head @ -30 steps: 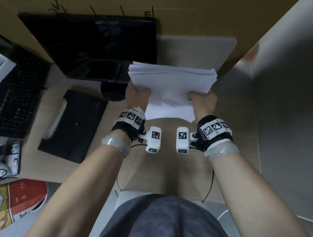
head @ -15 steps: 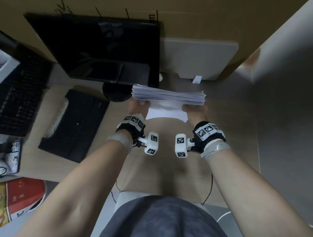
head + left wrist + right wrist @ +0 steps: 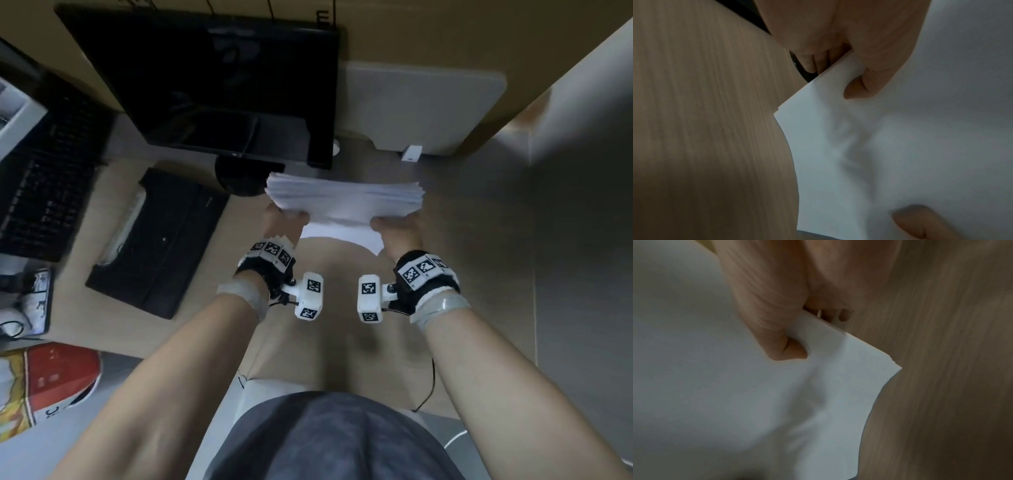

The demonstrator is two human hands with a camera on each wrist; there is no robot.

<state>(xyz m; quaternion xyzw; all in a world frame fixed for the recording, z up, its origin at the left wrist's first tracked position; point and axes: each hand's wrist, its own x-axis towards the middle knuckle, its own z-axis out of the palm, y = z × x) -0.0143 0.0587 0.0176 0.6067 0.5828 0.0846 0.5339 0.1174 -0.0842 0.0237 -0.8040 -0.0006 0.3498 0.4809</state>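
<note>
A thick stack of white paper point(image 3: 342, 202) is held above the wooden desk point(image 3: 342, 342), roughly upright, with its fanned top edge toward me. My left hand point(image 3: 284, 219) grips its left side and my right hand point(image 3: 397, 228) grips its right side. In the left wrist view the thumb lies on the near face of the paper point(image 3: 900, 146) with fingers behind it. The right wrist view shows the same pinch on the paper point(image 3: 735, 386), thumb in front, fingers behind. The stack's lower edge hangs a little above the desk.
A black monitor point(image 3: 222, 78) stands at the back, its round base just left of the stack. A black keyboard point(image 3: 44, 185) and a black tissue box point(image 3: 154, 240) lie to the left. A white board point(image 3: 424, 106) leans at the back right. A grey wall point(image 3: 582, 240) bounds the right.
The stack has tipped from a tilted, face-showing pose to nearly upright and dropped lower toward the desk. Both hands kept their grip and moved down with it.
</note>
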